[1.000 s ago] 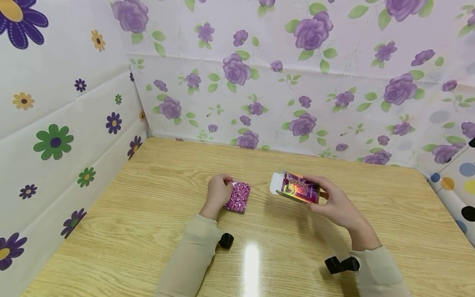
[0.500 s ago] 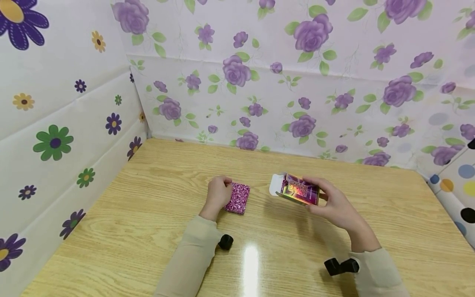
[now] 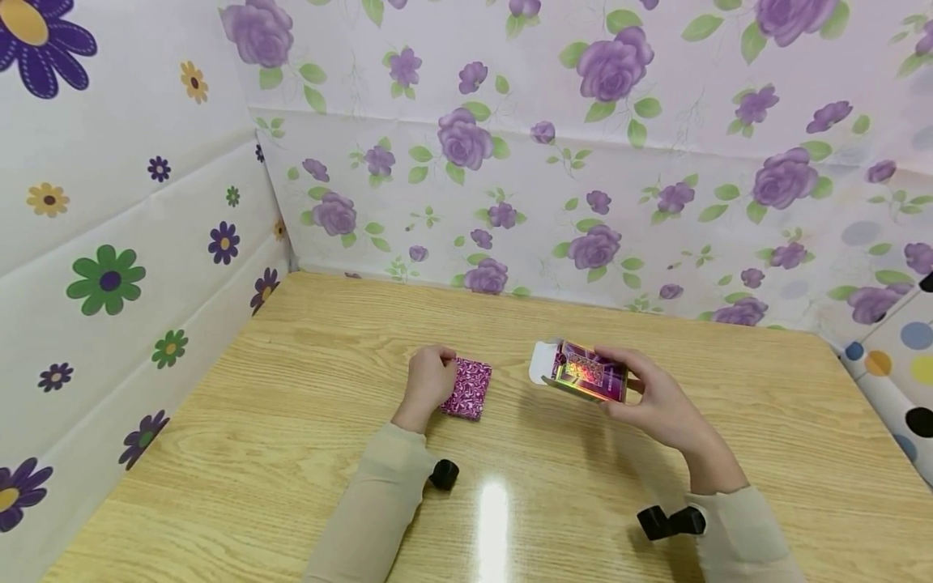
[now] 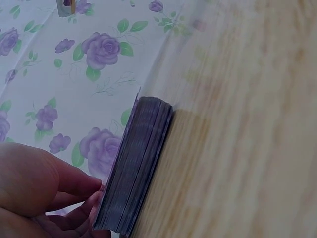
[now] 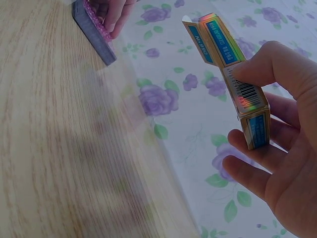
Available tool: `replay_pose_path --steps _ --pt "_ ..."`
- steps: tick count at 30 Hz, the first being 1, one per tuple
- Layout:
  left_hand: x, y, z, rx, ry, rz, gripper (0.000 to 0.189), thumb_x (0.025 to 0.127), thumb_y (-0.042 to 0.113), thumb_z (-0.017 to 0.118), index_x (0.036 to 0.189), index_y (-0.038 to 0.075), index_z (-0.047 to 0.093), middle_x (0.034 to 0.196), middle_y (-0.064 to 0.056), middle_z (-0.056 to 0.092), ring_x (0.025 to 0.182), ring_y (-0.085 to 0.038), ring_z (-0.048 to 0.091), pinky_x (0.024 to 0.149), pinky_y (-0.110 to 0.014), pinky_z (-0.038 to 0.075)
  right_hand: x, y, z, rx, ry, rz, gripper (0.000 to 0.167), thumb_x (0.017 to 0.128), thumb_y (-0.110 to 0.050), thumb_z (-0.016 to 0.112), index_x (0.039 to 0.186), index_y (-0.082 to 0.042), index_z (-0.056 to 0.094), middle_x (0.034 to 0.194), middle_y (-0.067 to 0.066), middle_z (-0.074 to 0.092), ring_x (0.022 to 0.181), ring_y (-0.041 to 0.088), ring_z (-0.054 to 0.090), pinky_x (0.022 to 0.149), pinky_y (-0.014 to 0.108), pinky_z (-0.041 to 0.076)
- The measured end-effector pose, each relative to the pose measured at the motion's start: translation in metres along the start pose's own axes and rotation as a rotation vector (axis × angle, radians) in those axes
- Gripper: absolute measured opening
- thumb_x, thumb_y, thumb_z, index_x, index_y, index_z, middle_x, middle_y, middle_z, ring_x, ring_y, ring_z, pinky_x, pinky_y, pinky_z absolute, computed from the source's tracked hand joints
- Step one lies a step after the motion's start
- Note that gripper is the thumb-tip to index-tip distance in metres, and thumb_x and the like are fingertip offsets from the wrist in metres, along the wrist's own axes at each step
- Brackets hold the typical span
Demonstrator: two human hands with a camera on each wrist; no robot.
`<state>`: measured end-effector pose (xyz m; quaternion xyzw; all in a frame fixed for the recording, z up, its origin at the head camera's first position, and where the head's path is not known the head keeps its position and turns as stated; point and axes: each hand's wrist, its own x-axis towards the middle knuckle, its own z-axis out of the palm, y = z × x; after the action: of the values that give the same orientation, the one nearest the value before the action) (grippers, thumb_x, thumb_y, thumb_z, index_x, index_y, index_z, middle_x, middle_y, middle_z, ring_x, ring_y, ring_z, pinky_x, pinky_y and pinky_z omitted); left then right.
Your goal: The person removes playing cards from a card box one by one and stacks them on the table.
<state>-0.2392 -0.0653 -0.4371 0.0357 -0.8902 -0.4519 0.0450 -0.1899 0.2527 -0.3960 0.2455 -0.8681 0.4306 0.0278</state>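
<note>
A deck of playing cards (image 3: 468,390) with pink-and-white patterned backs lies on the wooden table. Its thick stacked edge (image 4: 136,166) shows in the left wrist view. My left hand (image 3: 428,379) pinches at the deck's left side, thumb and fingertips against the top cards. Off to the right, my right hand (image 3: 659,401) holds a shiny purple-and-gold card box (image 3: 586,371) by its closed end, above the table. The box's white end flap (image 3: 543,362) stands open toward the deck. In the right wrist view, the thumb presses the narrow side (image 5: 242,89) with the barcode.
Wood-grain table (image 3: 328,348) surrounds both hands. A white cloth (image 3: 525,202) with purple roses hangs behind it, and another flowered cloth (image 3: 146,219) borders the left. Black wrist mounts (image 3: 670,522) sit on the sleeves.
</note>
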Motion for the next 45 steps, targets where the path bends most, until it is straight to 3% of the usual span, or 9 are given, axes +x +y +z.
replay_pose_path --steps 3,9,14,18,26,41,45 --pt "0.0 0.002 -0.001 0.009 0.006 0.011 0.023 0.09 0.002 0.053 0.107 -0.005 0.067 0.094 -0.016 0.066 0.081 -0.021 0.058 0.068 -0.03 0.049 0.0 0.0 0.0 0.003 0.0 0.002 0.065 0.08 0.003 0.069 0.139 -0.007 0.044 0.138 0.01 0.046 0.117 0.0 0.042 0.095 0.031 0.047" --pt "-0.003 0.007 -0.004 -0.006 0.019 0.016 0.025 0.089 0.003 0.056 0.111 -0.005 0.065 0.093 -0.015 0.064 0.08 -0.022 0.057 0.068 -0.031 0.049 0.0 0.0 0.0 0.0 0.001 -0.005 0.065 0.08 0.003 0.069 0.139 -0.006 0.044 0.137 0.01 0.047 0.118 0.004 0.043 0.094 0.05 0.046" --pt "-0.005 0.009 -0.007 -0.02 0.009 0.019 0.028 0.09 0.008 0.058 0.114 -0.005 0.063 0.1 -0.017 0.063 0.088 -0.027 0.059 0.075 -0.037 0.052 0.0 0.001 0.0 0.004 -0.003 0.0 0.064 0.081 0.001 0.069 0.139 -0.008 0.044 0.137 0.011 0.047 0.119 0.015 0.045 0.095 0.053 0.045" --pt "-0.006 0.011 -0.008 -0.027 0.008 0.035 0.03 0.09 0.011 0.058 0.115 -0.005 0.063 0.106 -0.019 0.064 0.093 -0.03 0.061 0.078 -0.04 0.053 0.0 0.001 0.0 0.011 -0.007 0.003 0.065 0.081 0.001 0.069 0.14 -0.008 0.043 0.138 0.011 0.046 0.12 0.016 0.044 0.096 0.053 0.044" --pt "-0.008 0.016 -0.009 -0.07 0.007 0.078 0.031 0.09 0.014 0.057 0.116 -0.003 0.063 0.11 -0.017 0.064 0.095 -0.028 0.062 0.078 -0.038 0.054 0.0 0.002 0.0 -0.01 0.002 -0.005 0.065 0.08 0.001 0.07 0.139 -0.007 0.044 0.137 0.01 0.047 0.118 0.004 0.044 0.095 0.05 0.045" --pt "-0.015 0.034 -0.013 -0.119 -0.002 0.105 0.028 0.091 0.017 0.059 0.114 0.003 0.064 0.109 -0.012 0.065 0.094 -0.024 0.062 0.077 -0.034 0.054 0.0 0.0 -0.001 -0.034 0.007 0.016 0.066 0.08 -0.002 0.071 0.139 -0.015 0.045 0.136 0.008 0.049 0.115 0.006 0.046 0.094 0.034 0.048" --pt "-0.016 0.037 -0.014 -0.124 -0.002 0.132 0.027 0.09 0.016 0.059 0.113 0.002 0.065 0.106 -0.012 0.066 0.091 -0.023 0.062 0.075 -0.033 0.054 -0.001 -0.001 -0.001 -0.032 0.004 0.024 0.066 0.08 -0.003 0.071 0.14 -0.014 0.045 0.137 0.008 0.048 0.115 0.011 0.046 0.094 0.034 0.047"
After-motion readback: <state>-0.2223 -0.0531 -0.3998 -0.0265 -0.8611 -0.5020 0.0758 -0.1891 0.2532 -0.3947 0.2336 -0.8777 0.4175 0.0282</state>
